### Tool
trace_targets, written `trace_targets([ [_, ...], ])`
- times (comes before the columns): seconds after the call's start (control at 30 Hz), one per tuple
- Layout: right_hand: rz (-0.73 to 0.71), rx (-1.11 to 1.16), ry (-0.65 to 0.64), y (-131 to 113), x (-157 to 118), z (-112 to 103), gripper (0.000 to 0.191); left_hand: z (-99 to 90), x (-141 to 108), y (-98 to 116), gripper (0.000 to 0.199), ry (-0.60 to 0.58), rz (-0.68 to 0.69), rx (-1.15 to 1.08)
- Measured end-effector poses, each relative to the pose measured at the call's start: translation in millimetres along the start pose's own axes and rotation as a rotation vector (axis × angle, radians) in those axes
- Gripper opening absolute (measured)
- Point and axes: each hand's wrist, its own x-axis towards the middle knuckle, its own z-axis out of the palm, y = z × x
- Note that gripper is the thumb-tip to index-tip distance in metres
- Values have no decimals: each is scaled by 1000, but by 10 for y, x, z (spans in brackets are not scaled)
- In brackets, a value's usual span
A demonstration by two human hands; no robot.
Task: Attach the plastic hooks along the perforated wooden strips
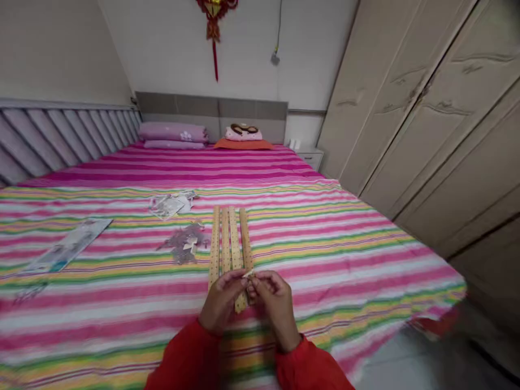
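Note:
My left hand (222,298) and my right hand (274,298) meet over the near ends of several long wooden strips dotted with holes (225,238). Between the fingertips of both hands is a small pale piece (248,274), too small to name. The fingers of each hand are pinched together on it. The rightmost strip (245,233) lies a little apart from the others, and its near end passes behind my right hand. Left of the strips rests a loose heap of small grey pieces (184,244) with a cream bit on top.
Crumpled clear packets (173,204) lie farther back, and a long flat plastic package (73,246) is at the left. The striped sheet (345,271) covers the bed, whose edge drops off at the right beside a wardrobe (406,108). Folded purple bedding (174,132) sits by the headboard.

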Motion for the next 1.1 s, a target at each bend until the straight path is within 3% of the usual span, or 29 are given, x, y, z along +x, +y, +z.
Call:
trace_targets([
  [0.27,-62,-84,-60,64,-54,8,22,-56,12,-95,45,16,38,73],
  [0.43,-327,-422,-73,-2,-71,-9,4,-57,29,-162,44,36,53,78],
  [0.6,-481,-639,-175,-54,-101,-25,16,-38,58,-154,41,-2,82,172],
  [0.7,-389,-528,-183,-58,-73,-39,16,-11,112,-119,42,35,72,152],
  [0.83,-165,-282,-26,-74,102,-74,22,37,210,-53,45,106,64,167],
  [0.97,7,-156,-75,-77,345,-99,33,75,274,-2,43,33,111,309],
  [1.1,51,-101,-83,-9,489,-107,30,105,307,-8,39,51,146,373],
])
